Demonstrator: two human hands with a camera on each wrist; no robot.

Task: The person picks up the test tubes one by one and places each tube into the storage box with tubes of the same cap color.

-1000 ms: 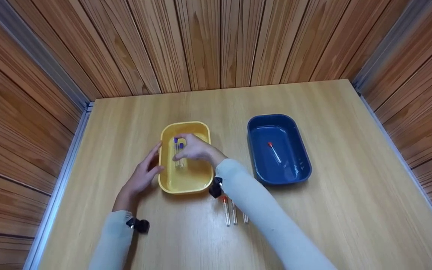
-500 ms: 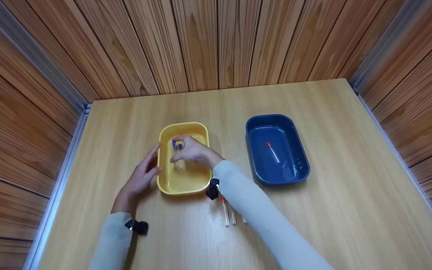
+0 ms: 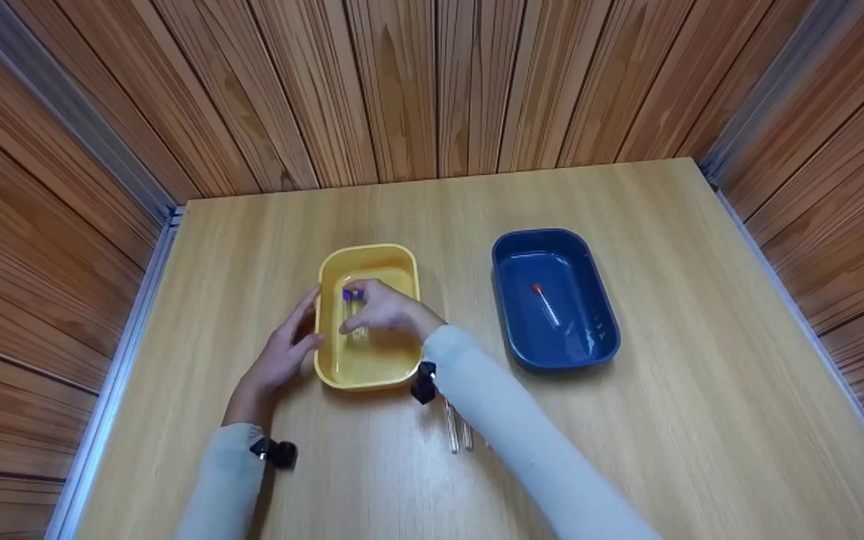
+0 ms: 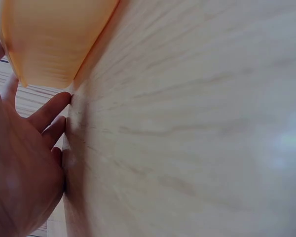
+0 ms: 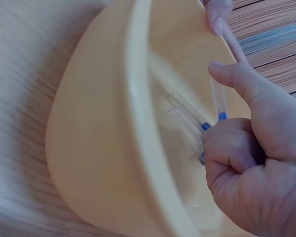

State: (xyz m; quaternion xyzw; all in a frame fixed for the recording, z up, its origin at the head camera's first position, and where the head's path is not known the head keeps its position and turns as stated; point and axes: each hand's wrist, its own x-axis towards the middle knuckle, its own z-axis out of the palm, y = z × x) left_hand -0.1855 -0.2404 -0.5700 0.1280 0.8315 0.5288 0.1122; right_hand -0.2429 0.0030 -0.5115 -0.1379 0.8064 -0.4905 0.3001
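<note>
My right hand [image 3: 383,306] is inside the yellow tray [image 3: 372,375], holding a clear test tube [image 5: 218,96] with a purple-blue cap lengthwise between thumb and curled index finger. Two more capped tubes [image 5: 187,112] lie on the tray floor beside it, partly hidden by the fingers in the right wrist view. At the tray's left side, my left hand [image 3: 286,352] touches the outer wall and rim with fingers and thumb extended. The left wrist view shows that hand [image 4: 24,163] low against the tabletop, fingertips by the yellow wall.
A blue tray [image 3: 514,330] stands to the right with one red-capped test tube [image 3: 547,306] inside. Red-capped tubes [image 3: 452,429] lie on the table in front of the yellow tray, partly covered by the right forearm. Wood-panelled walls enclose the table's back and sides.
My right hand has moved slightly toward me and lower in the yellow tray, bringing the held test tube's cap level with its neighbour's. The left hand has stayed at the tray's side.
</note>
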